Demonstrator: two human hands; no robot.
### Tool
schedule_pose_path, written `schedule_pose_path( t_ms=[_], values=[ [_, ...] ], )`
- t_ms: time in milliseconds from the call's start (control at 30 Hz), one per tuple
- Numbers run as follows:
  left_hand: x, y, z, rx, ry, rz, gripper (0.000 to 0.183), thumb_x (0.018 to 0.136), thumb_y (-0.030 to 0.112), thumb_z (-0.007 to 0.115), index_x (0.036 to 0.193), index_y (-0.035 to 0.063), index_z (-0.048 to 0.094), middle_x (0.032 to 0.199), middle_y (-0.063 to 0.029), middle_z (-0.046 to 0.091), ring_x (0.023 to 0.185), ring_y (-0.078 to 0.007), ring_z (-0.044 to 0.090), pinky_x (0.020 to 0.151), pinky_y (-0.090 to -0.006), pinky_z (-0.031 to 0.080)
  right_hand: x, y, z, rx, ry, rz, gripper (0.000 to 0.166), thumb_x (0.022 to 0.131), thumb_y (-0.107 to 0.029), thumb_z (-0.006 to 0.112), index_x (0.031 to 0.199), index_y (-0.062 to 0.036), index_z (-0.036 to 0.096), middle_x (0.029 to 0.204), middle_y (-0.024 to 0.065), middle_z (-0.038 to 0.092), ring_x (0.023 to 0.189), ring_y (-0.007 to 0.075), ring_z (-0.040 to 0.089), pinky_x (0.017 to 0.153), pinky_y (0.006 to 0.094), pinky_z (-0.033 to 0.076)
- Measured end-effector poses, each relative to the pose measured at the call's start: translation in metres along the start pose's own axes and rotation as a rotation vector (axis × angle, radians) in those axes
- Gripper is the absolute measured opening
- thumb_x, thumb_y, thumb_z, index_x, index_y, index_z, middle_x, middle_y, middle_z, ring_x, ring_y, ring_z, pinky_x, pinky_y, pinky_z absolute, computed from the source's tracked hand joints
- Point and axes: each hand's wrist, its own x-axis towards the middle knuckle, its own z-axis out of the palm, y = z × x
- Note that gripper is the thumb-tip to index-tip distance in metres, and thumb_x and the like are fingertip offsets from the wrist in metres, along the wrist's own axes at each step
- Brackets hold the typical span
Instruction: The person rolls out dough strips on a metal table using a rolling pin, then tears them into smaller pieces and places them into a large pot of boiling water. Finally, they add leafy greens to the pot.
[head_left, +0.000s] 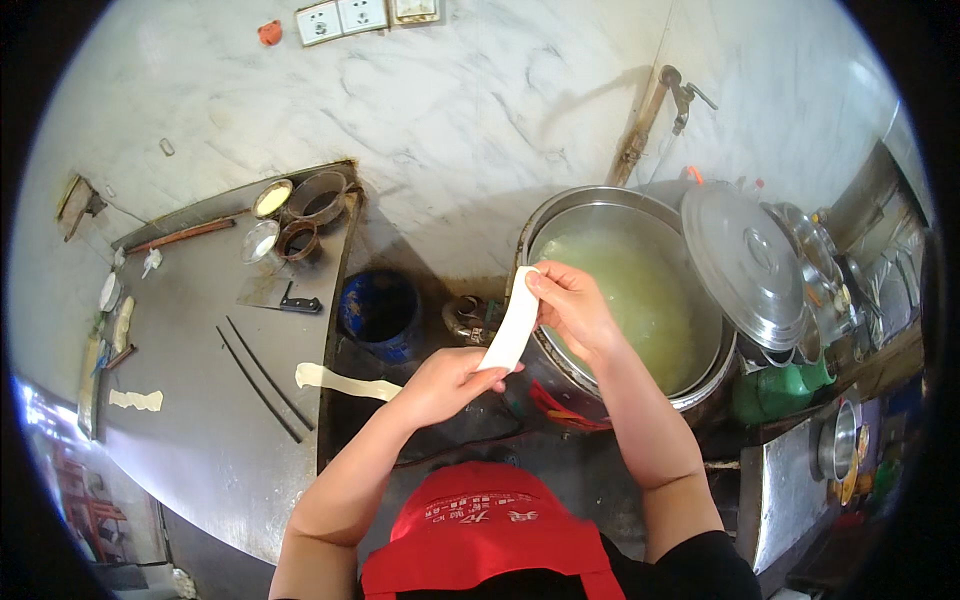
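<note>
A wide strip of pale dough (512, 322) is stretched between my two hands beside a large metal pot (528, 225). My right hand (568, 304) pinches its upper end over the pot's near left rim. The lower part is gripped by my left hand (454, 384), thumb on top. Another length of dough (341, 380) runs from the steel worktop's edge to behind my left wrist; whether it joins the held strip is hidden. Cloudy greenish liquid (637, 300) fills much of the pot, with faint steam above it.
On the steel worktop (195, 390) lie a cleaver (300, 302), two long dark chopsticks (262, 382) and a short dough piece (136, 400). Several bowls stand in its back corner. A blue bucket (379, 315) sits between worktop and pot. A metal lid (739, 255) leans right of the pot, below a wall tap (682, 101).
</note>
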Motion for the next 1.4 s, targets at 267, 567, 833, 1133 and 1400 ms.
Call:
schedule_pose_path(
  t_ms=[267,567,833,1133,1400],
  values=[
    [-0.001,0.008,0.014,0.490,0.095,0.650,0.015,0.068,0.007,0.061,0.083,0.0073,0.058,0.105,-0.0076,0.055,0.078,-0.0237,0.054,0.067,-0.0317,0.044,0.001,0.038,-0.009,0.123,-0.006,0.221,0.010,0.082,-0.017,0.056,0.082,-0.0065,0.056,0.069,-0.0012,0.053,0.060,0.0076,0.048,0.054,0.0220,0.040],
    [0.022,0.006,0.022,0.302,0.096,0.634,0.030,0.072,0.017,0.062,0.100,0.0269,0.062,0.106,-0.0025,0.055,0.060,-0.0171,0.053,0.054,-0.0270,0.045,-0.024,0.047,-0.041,0.150,0.276,0.145,0.019,0.082,-0.019,0.056,0.095,-0.0055,0.054,0.078,0.0029,0.057,0.068,0.0108,0.055,0.058,0.0231,0.044],
    [0.024,-0.002,0.011,0.469,0.155,0.548,0.032,0.070,0.015,0.063,0.099,0.0278,0.062,0.125,-0.0083,0.041,0.090,-0.0230,0.052,0.078,-0.0346,0.042,-0.059,0.055,-0.083,-0.683,0.271,0.097,0.061,0.070,-0.009,0.063,0.123,0.0016,0.035,0.126,0.0143,0.038,0.108,0.0219,0.047,0.091,0.0314,0.036],
    [0.021,-0.048,0.004,-0.404,-0.326,-0.048,0.027,0.084,0.020,0.051,0.106,0.0058,0.056,0.124,-0.0126,0.041,0.091,-0.0171,0.056,0.080,-0.0289,0.042,-0.034,0.047,0.003,-0.026,-0.042,0.061,0.020,0.082,-0.010,0.053,0.098,0.0022,0.057,0.085,0.0078,0.061,0.076,0.0135,0.057,0.068,0.0261,0.047],
    [0.009,-0.016,0.000,0.506,0.091,0.647,0.022,0.072,0.009,0.058,0.093,0.0115,0.063,0.099,-0.0055,0.058,0.084,-0.0239,0.056,0.069,-0.0314,0.045,-0.023,0.046,0.010,0.076,0.184,0.121,0.013,0.081,-0.012,0.057,0.088,-0.0008,0.057,0.076,0.0046,0.058,0.065,0.0102,0.054,0.055,0.0235,0.045]
  ],
)
